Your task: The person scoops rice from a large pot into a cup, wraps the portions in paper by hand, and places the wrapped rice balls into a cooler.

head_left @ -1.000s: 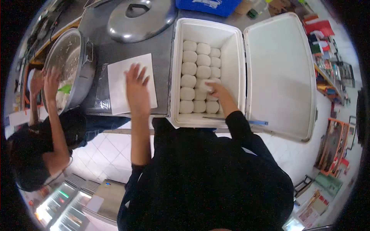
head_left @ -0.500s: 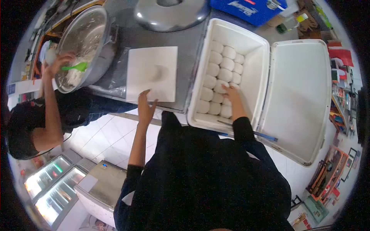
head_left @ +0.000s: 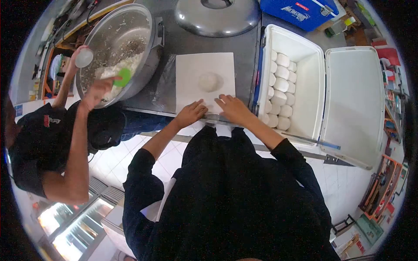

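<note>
A round, flattish mound of rice (head_left: pixel 210 81) sits on a square of white paper (head_left: pixel 187 65) on the grey table. My left hand (head_left: pixel 191 113) is at the paper's near edge, left of centre, fingers stretched onto it. My right hand (head_left: pixel 235 109) is at the same edge nearer the right corner, fingers spread and touching the paper. Neither hand grips anything I can make out. The paper lies flat under the mound. Right of the paper, a white cool box (head_left: pixel 305 108) with its lid open holds several white wrapped bundles (head_left: pixel 281 84).
At left, a co-worker holds a green spatula (head_left: pixel 123 77) and a small whitish cup (head_left: pixel 84 57) over a large metal pot (head_left: pixel 150 43) containing rice. A domed metal lid (head_left: pixel 216 19) and a blue cool box (head_left: pixel 300 13) stand behind. The white box's lid (head_left: pixel 355 100) hangs out right.
My right hand has left the bundles in the cool box and come to the paper's near edge. My left hand stays by that edge. The co-worker's spatula has moved within the pot.
</note>
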`<state>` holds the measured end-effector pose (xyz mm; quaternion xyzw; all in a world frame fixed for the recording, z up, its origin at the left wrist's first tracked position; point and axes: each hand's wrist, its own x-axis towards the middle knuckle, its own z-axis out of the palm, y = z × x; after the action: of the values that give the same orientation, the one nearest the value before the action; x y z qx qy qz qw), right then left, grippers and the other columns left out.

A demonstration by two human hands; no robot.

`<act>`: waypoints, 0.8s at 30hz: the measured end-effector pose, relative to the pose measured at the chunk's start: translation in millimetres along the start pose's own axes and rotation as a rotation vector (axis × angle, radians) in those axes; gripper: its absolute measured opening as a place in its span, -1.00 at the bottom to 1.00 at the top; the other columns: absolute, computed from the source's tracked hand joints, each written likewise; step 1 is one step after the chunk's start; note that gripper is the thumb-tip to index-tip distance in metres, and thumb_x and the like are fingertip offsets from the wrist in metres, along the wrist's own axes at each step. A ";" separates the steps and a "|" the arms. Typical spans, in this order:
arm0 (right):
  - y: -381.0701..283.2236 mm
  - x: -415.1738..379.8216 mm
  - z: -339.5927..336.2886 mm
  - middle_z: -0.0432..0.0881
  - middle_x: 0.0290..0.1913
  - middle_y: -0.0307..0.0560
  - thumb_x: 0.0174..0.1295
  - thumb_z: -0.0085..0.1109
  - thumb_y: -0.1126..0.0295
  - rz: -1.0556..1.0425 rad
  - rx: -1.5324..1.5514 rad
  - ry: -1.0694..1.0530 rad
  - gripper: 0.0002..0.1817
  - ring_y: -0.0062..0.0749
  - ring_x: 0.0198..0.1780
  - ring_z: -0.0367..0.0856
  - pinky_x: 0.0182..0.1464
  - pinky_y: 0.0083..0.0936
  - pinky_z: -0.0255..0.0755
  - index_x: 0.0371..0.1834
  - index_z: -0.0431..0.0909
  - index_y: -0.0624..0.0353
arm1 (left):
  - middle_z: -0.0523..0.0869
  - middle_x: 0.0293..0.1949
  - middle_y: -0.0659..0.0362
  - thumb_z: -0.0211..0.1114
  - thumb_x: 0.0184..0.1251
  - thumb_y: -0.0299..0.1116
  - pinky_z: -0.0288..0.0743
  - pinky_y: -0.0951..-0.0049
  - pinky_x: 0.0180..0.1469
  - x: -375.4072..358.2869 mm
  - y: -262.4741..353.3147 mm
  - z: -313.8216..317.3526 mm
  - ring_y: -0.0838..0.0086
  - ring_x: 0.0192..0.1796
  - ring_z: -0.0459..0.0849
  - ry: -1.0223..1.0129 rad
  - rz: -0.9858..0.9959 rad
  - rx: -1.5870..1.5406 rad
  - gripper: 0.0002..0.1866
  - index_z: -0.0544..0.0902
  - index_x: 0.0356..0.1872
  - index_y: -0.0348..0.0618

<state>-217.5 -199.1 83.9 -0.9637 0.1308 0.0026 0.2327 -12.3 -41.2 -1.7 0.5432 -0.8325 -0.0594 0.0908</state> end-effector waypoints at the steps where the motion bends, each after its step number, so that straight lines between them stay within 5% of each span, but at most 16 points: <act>1: -0.6 -0.3 21.3 0.46 0.04 0.03 0.11 0.16 0.40 0.012 -0.065 -0.013 -0.52 -0.13 0.07 0.48 0.02 -0.31 0.47 0.14 0.38 0.20 | 0.56 0.03 0.14 0.23 0.09 -0.35 0.54 0.32 0.04 2.4 -0.9 -1.5 0.18 0.19 0.50 0.068 -0.004 -0.003 -0.56 0.51 0.06 -0.13; 6: 6.2 -5.3 49.1 0.58 -0.09 -0.04 0.16 -0.05 0.43 0.063 -0.102 -0.052 -0.64 -0.17 0.01 0.55 -0.02 -0.29 0.50 0.05 0.51 0.17 | 0.67 -0.21 0.03 0.25 0.16 -0.43 0.56 0.28 -0.08 12.0 9.2 -9.5 0.19 -0.09 0.66 0.082 -0.346 -0.415 -0.74 0.59 -0.10 -0.19; 11: 9.3 1.7 50.7 0.60 -0.14 -0.10 0.14 0.04 0.39 0.151 -0.021 -0.067 -0.69 -0.23 0.01 0.56 -0.05 -0.29 0.51 -0.03 0.55 0.10 | 0.69 -0.35 -0.01 0.32 0.12 -0.44 0.55 0.33 -0.19 22.1 -0.8 -27.1 0.21 -0.29 0.70 0.128 -0.507 -0.897 -0.83 0.63 -0.27 -0.28; 20: 1.8 6.5 32.6 0.60 -0.18 -0.07 0.09 0.15 0.39 0.113 -0.223 -0.049 -0.78 -0.20 -0.08 0.59 -0.11 -0.27 0.51 -0.19 0.58 0.15 | 0.63 -0.37 0.08 0.45 -0.07 -0.40 0.51 0.33 -0.17 34.9 -5.9 -31.2 0.27 -0.24 0.64 0.080 -0.542 -0.832 -0.76 0.63 -0.35 -0.21; 24: 18.0 0.6 19.3 0.55 -0.18 -0.06 0.12 0.10 0.43 -0.002 -0.238 0.085 -0.87 -0.18 -0.08 0.56 -0.09 -0.26 0.49 -0.27 0.54 0.14 | 0.62 -0.33 0.12 0.42 -0.02 -0.38 0.49 0.29 -0.10 16.6 -14.0 -40.9 0.28 -0.14 0.60 0.215 -0.408 -0.389 -0.83 0.65 -0.39 -0.13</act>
<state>-220.4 -206.0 58.6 -0.9839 0.1383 -0.0232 0.1110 2.4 -62.1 36.9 0.6750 -0.6646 -0.1770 0.2673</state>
